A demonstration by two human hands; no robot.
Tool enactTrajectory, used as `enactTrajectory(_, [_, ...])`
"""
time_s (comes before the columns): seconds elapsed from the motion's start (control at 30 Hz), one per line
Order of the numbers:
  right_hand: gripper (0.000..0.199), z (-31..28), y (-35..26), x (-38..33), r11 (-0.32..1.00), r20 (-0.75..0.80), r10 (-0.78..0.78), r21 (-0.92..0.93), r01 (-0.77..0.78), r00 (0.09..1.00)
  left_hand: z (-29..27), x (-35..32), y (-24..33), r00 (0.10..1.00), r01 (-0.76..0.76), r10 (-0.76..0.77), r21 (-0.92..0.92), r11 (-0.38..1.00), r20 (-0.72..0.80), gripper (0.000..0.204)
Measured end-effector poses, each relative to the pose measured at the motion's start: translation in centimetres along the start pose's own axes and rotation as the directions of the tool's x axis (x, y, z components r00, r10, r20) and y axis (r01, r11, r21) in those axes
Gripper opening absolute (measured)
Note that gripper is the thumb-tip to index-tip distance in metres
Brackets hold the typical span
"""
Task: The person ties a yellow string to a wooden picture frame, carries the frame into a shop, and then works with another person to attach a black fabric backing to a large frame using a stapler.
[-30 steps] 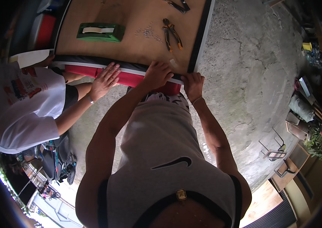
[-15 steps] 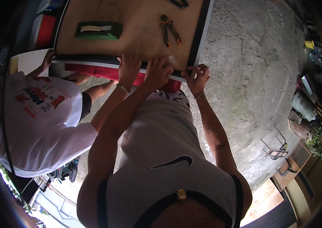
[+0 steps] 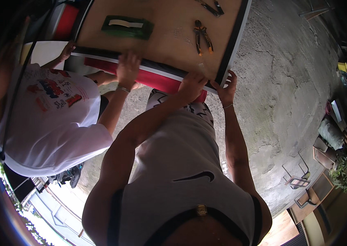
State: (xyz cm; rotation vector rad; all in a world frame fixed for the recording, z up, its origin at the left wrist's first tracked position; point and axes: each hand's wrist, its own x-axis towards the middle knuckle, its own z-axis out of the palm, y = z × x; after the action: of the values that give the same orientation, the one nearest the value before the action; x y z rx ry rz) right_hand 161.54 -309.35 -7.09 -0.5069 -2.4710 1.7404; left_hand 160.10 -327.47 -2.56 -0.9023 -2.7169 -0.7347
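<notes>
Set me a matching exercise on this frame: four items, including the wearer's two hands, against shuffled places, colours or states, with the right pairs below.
1. Cutting pliers
2. Left hand
3. Right hand
4. Green case

A. At the brown panel's near right corner
B. Pale strip along its top
C. On the panel's near edge, left of that corner
D. Black and orange

Pairs: 1-D, 2-C, 3-A, 4-B

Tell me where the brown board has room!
Free: between the green holder and near black strip; between the orange-handled pliers and right black strip. Crowded: that near strip, with left hand, right hand and another person's hand.
</notes>
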Motion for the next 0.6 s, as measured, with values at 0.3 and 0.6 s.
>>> enactTrajectory(0.3, [0.052,0.3,-2.1,-2.8,0.881,-0.075,-0.364,-0.353,0.316,0.929,1.3,-0.5,-0.5,0.993,0.110,-0.115,-0.192,0.975,-0.019,0.010])
enactTrajectory(0.6, [0.024,0.1,-1.7,-4.0,0.732,0.065,-0.441,-0.551,0.401,0.895,0.9,-0.2,-0.9,0.985,0.172,-0.161,-0.256,0.951,0.066,0.011])
